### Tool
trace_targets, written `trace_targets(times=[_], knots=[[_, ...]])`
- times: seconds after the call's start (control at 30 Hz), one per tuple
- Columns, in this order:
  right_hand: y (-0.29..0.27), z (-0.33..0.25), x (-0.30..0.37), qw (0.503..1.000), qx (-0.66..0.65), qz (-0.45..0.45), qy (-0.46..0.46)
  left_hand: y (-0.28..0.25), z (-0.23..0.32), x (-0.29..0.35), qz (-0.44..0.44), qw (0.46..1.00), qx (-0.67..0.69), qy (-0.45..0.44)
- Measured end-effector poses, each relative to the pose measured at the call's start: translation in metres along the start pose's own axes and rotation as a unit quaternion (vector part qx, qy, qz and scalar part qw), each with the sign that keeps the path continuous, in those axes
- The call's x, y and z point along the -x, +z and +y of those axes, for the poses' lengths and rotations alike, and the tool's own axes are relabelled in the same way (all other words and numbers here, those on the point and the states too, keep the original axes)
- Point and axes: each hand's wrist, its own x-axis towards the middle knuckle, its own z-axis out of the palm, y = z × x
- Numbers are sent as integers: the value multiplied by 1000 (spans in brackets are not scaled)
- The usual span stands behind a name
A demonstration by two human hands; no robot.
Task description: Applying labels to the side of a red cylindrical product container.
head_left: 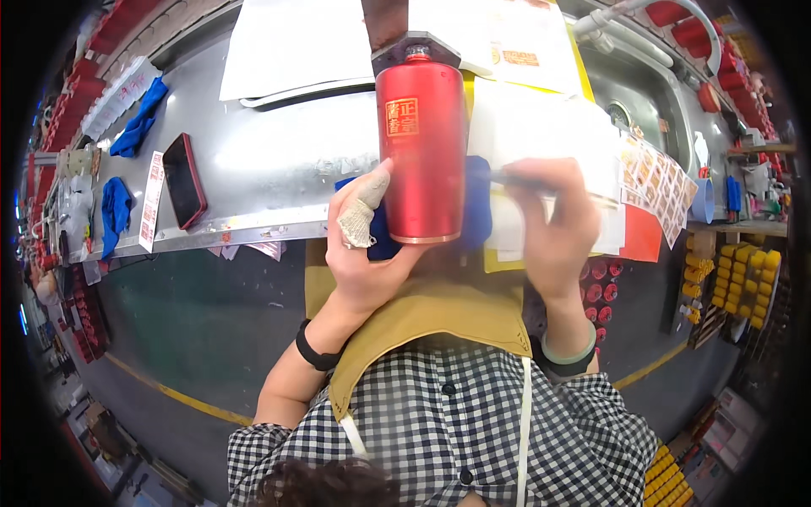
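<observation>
A glossy red bottle (427,182) with a gold square emblem lies with its neck away from me, at a dark metal holder (390,29). My left hand (359,270) is closed on the bottle's left side and base, and a pale, dirty finger cot (358,221) covers one finger. To the right of the bottle, my right hand (562,224) pinches a slim dark tool (517,179) that looks like tweezers; motion blurs it, and its tip points toward the bottle. Blue cloth (478,198) shows beneath the bottle on both sides.
White paper sheets (541,127) cover the bench right of the bottle. A sheet of gold-brown stickers (655,182) overlaps the sink (621,72). At left are a phone (184,182), a label strip (151,203) and blue rags (116,211). The metal bench edge (228,237) runs before me.
</observation>
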Motion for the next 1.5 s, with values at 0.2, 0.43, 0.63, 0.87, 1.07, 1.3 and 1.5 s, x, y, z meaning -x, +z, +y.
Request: trace_targets(times=[0.2,0.43,0.63,0.87,1.07,1.3,1.5], knots=[[6,-3,20,977,68,-104,-176,0,-5,4,1,999,11,-40],[9,-6,-6,967,81,-80,-227,-10,-10,9,-50,998,6,-44],[13,-9,18,955,109,-108,-254,-14,-13,9,-69,997,-44,-16],[14,-4,-6,955,105,-108,-256,-15,-23,15,-76,996,-14,-35],[8,-28,0,945,88,-167,-266,-14,-19,10,-80,994,36,-66],[9,-11,-29,969,71,-187,-144,5,8,-3,5,999,2,-48],[19,22,-44,949,144,-45,-276,-7,-6,-2,-58,997,-29,-44]])
